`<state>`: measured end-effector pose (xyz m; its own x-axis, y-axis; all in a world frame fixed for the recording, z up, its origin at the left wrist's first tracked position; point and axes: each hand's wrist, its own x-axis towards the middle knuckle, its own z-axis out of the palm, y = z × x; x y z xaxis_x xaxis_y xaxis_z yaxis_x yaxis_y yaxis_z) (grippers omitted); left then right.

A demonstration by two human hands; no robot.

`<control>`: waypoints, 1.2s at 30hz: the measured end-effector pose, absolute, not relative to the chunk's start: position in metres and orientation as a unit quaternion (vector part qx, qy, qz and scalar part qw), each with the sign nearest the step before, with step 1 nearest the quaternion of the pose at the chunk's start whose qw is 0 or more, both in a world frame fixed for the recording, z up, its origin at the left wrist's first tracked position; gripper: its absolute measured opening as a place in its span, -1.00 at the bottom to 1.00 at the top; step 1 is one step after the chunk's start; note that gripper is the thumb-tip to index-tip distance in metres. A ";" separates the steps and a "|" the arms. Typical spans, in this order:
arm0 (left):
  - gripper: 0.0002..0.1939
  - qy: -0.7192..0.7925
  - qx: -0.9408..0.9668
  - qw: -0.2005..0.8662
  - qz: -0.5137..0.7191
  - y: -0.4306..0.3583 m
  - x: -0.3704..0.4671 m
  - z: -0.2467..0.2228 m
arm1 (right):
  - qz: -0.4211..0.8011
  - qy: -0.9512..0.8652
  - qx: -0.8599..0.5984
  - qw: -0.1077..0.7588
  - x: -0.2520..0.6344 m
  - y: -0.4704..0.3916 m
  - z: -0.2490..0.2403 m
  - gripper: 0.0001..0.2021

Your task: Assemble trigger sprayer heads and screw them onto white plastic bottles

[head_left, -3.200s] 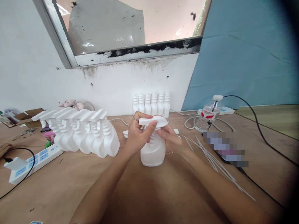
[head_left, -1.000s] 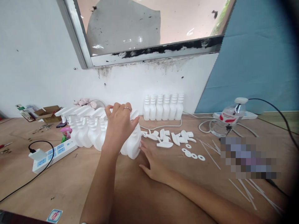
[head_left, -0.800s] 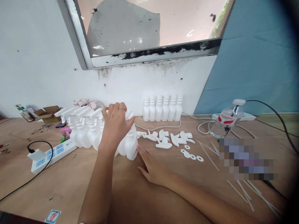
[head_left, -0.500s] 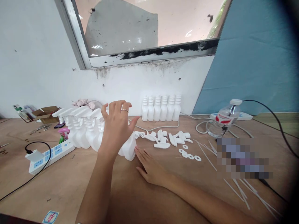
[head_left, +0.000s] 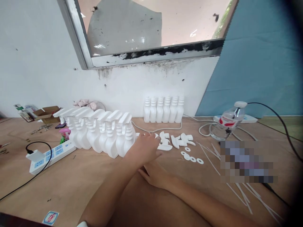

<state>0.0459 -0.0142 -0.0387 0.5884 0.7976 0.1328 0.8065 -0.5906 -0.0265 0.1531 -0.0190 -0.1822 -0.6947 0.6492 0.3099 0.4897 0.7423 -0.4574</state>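
A row of several white spray bottles with trigger heads stands on the wooden table, left of centre. My left hand reaches over loose white trigger heads just right of that row, fingertips touching one; whether it grips is unclear. My right hand lies flat on the table beneath the left, palm down, holding nothing. Several headless white bottles stand against the wall. White washers and thin white tubes lie to the right.
A white power strip with a black cable lies at left, near a small cardboard box. A clear water bottle stands at right among white and black cables. A blurred patch covers part of the table at right.
My left hand let go of the last spray bottle in the row and swung down and right to the loose trigger heads. My right hand stayed flat on the table.
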 end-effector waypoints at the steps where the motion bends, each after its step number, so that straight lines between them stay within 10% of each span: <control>1: -0.75 -0.457 -0.889 0.013 -0.013 -0.015 0.043 -0.039 | 0.173 -0.905 -0.314 0.230 0.153 -0.019 -0.181 -0.58; 12: -0.66 -0.470 -0.881 -0.041 0.019 0.016 0.043 -0.074 | 0.105 -0.909 -0.334 0.227 0.159 -0.028 -0.188 -0.54; 23: -0.55 -0.461 -0.860 -0.043 -0.215 0.030 0.069 -0.165 | -0.033 -0.879 -0.397 0.261 0.271 -0.012 -0.174 -0.72; 36: -0.95 -0.380 -0.827 -0.098 -0.403 0.045 0.065 -0.200 | 0.071 -0.830 -0.477 0.279 0.321 0.027 -0.195 -0.79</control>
